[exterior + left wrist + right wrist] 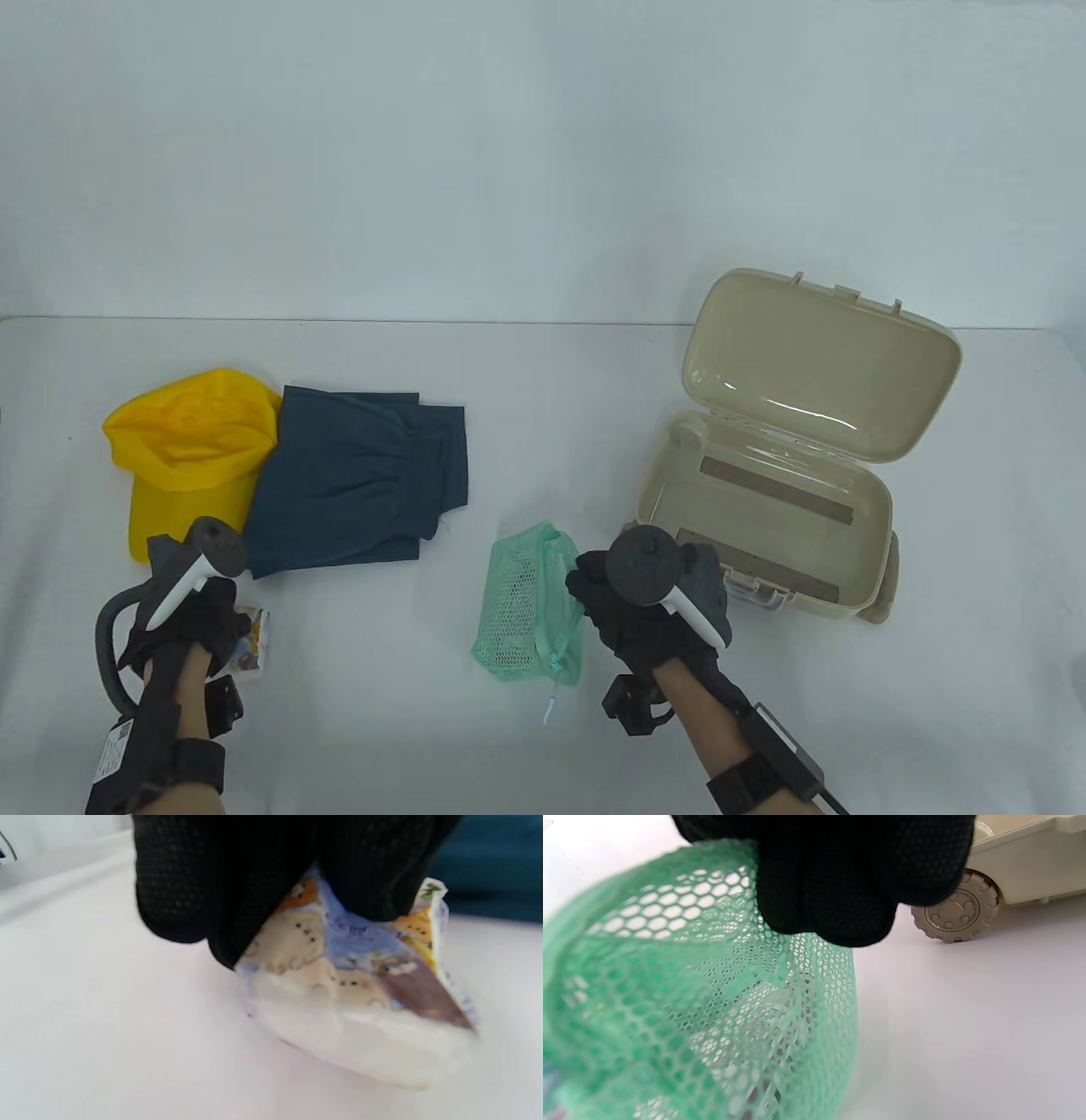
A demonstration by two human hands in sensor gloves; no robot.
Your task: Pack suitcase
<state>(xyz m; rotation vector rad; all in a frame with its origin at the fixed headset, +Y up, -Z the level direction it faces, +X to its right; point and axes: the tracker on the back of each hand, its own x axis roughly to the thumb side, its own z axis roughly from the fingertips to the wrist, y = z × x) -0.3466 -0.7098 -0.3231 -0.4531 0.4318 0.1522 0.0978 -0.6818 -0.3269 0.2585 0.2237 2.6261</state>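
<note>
Open on the right side of the white counter [543, 407]: small beige plastic suitcase [768, 518], lid tilted back, toy-like wheel [956, 914] at its near corner. Just left of it, green mesh zip pouch [530, 615] lying on the counter, pinched at its right edge by the right hand [649, 607], black-gloved fingertips [835, 899] clenched on the netting. Farther left, near the front edge, small printed plastic packet [356, 993] with a white lower half, grasped from above by the left hand [191, 624], its lower edge close to or on the counter surface. Behind the left hand, folded dark blue fabric garment [361, 480] lying flat, and a yellow cap [191, 450] touching its left side.
</note>
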